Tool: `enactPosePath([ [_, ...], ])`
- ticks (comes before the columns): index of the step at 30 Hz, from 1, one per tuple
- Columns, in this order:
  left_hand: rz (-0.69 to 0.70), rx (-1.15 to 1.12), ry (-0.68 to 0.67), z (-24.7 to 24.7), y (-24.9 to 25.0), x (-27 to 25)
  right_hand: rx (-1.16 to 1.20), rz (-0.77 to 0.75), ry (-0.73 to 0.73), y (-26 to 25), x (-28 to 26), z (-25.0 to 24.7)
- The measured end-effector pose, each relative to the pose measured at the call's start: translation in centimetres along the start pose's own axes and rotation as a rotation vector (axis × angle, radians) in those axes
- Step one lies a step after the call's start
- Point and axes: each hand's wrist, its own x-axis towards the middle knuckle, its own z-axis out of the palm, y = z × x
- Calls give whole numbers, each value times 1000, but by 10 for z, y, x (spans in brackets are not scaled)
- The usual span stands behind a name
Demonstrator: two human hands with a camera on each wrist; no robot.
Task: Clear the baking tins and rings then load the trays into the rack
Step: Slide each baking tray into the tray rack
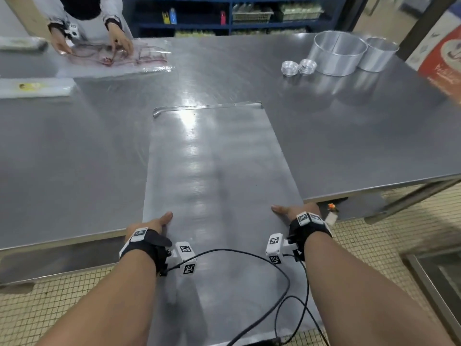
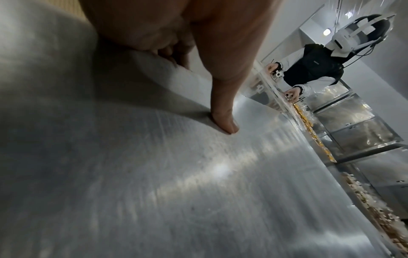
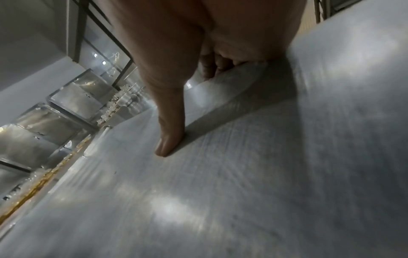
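Observation:
A long flat metal tray reaches from the steel table out past its front edge toward me. My left hand grips its left edge, thumb on top and fingers curled underneath. On the right edge my right hand holds the same way, thumb flat on the tray surface. Two tall metal rings and two stacks of small tins stand at the table's far right.
Across the table a person handles clear plastic packaging. A flat packet lies at the left. A printed box stands at the far right. Blue shelves line the back. Tiled floor lies below.

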Motion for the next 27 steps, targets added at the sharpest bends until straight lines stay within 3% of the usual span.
enactPosePath([
  [6, 101, -77, 46, 1, 26, -19, 143, 21, 54, 7, -13, -22],
  [11, 144, -61, -17, 18, 54, -44, 266, 61, 119, 18, -22, -57],
  [15, 239, -5, -117, 61, 80, -31, 367, 125, 208, 43, -25, -101],
  [27, 568, 142, -344, 180, 140, -241, 613, 229, 533, 164, -68, -276],
])
